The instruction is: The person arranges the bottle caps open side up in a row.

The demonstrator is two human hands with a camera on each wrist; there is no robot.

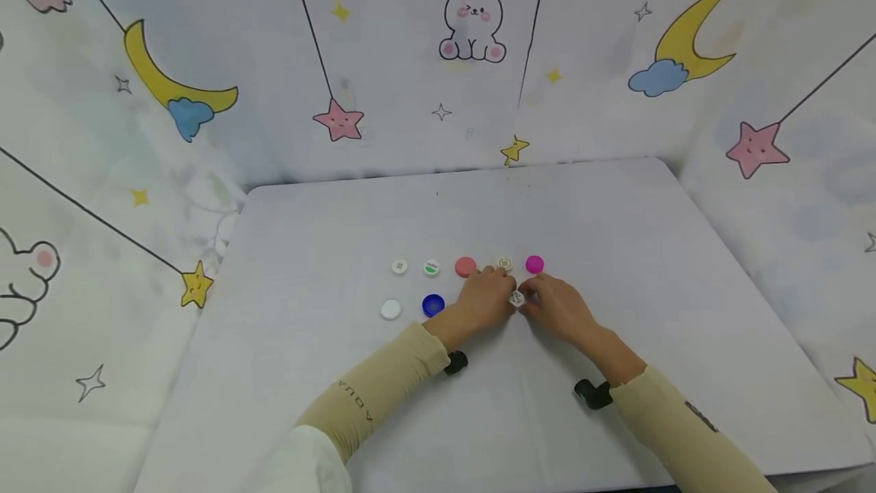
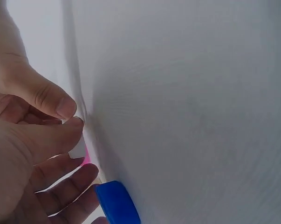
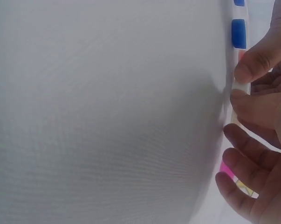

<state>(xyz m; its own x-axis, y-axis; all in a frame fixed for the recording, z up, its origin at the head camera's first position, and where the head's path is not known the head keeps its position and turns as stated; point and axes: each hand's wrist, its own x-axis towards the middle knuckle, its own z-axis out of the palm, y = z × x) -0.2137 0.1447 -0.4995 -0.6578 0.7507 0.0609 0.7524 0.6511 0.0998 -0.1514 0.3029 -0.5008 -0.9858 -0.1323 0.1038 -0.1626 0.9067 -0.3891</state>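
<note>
Between my two hands is a small white bottle cap [image 1: 516, 298], its printed top facing up. My left hand [image 1: 488, 299] pinches its left side; in the left wrist view the white cap [image 2: 78, 150] shows between thumb and index finger. My right hand [image 1: 563, 309] meets it from the right, thumb and index finger gripping its edge, other fingers spread. Just beyond the hands lie a magenta cap [image 1: 534, 264], a cream cap [image 1: 505, 262] and a coral cap [image 1: 465, 266]. A blue cap [image 1: 433, 304] sits beside the left wrist, and the right wrist view also catches a blue cap [image 3: 239, 33].
Farther left on the white-covered table [image 1: 308, 249] are a white cap with a green mark [image 1: 431, 268], a printed white cap [image 1: 400, 267] and a plain white cap [image 1: 391, 309]. The caps form two rows. A patterned cloth [image 1: 411, 44] hangs behind the table.
</note>
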